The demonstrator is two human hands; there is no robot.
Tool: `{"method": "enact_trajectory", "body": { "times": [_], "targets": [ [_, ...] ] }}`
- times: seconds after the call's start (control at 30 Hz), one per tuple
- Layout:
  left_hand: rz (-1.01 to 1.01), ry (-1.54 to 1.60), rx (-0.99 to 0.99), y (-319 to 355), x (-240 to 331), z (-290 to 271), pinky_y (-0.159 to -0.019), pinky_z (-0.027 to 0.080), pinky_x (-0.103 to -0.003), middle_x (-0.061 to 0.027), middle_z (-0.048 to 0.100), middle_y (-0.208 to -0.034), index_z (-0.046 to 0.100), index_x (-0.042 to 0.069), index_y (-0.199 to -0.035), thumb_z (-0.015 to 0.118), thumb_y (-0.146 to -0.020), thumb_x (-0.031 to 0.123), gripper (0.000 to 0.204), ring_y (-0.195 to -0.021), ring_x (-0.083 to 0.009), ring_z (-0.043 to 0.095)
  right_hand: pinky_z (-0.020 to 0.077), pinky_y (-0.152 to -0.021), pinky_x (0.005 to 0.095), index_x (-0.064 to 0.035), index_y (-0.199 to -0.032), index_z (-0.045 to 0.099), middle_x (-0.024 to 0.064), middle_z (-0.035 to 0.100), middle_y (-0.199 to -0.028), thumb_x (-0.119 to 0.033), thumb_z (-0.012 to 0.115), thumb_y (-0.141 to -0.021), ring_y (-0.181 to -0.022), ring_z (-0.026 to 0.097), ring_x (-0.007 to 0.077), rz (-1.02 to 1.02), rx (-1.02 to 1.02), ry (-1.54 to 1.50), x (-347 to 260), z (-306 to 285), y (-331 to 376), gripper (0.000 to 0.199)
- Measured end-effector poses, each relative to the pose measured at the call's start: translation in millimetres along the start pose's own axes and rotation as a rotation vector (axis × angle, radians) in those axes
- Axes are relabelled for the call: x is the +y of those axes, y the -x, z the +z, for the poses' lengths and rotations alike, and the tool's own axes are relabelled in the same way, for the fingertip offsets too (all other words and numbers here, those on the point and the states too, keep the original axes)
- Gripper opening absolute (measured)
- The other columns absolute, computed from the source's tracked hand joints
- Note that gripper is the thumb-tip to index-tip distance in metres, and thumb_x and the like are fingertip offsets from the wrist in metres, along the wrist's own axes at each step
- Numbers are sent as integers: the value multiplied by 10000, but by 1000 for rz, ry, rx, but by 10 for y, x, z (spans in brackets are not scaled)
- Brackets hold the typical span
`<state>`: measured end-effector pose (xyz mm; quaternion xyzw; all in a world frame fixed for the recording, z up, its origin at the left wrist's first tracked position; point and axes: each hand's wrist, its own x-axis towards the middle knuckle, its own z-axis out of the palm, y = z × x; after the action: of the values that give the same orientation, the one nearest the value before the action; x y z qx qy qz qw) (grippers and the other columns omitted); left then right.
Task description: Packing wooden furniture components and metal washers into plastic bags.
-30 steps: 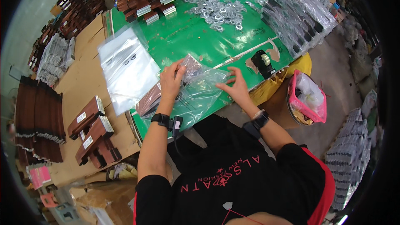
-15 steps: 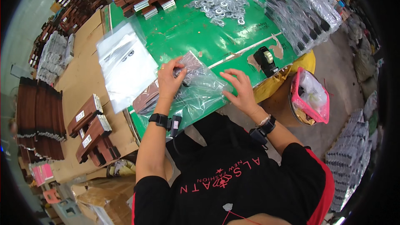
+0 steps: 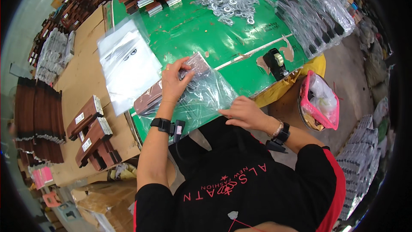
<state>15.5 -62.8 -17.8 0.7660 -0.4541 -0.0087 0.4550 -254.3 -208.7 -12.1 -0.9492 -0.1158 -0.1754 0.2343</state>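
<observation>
A person is packing a brown wooden piece [image 3: 171, 87] into a clear plastic bag [image 3: 206, 96] on a green table [image 3: 206, 38].

Head view: the left hand [image 3: 174, 81], arm stretching forward, is gripping the piece at the bag's mouth. The right hand [image 3: 242, 112], wrist bending inward, is lying flat with fingers open, pressing the bag's near edge.

One view only: a fisheye camera worn on the person's head, looking steeply down over the chest at the green table [image 3: 223, 43]. It sits close above the work, so the left hand [image 3: 174, 83] and right hand [image 3: 244, 112] lie near the picture's middle, forearms entering from below. Straight edges bend toward the dark round rim, where floor and stacked goods crowd in.
</observation>
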Motion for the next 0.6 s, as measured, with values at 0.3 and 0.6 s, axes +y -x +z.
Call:
{"method": "enact_trajectory", "body": {
  "times": [0.3,0.6],
  "targets": [
    [129,-240,-111,12,80,-14,-901,426,-423,-2,669,-1049,552,161,-1414,906,-609,339,897,-1021,-262,570,486,-655,329,-35,-1345,516,41,610,-815,-341,792,-849,-727,611,178,750,11,-107,278,63,-352,644],
    [155,-305,-109,62,83,-13,-953,404,-422,-2,622,-1087,430,189,-1523,901,-587,209,1049,-1043,-260,550,514,-849,322,-156,-1382,563,55,667,-1054,-4,642,-901,-976,655,165,606,164,-468,771,-180,-254,511]
  ]
}}
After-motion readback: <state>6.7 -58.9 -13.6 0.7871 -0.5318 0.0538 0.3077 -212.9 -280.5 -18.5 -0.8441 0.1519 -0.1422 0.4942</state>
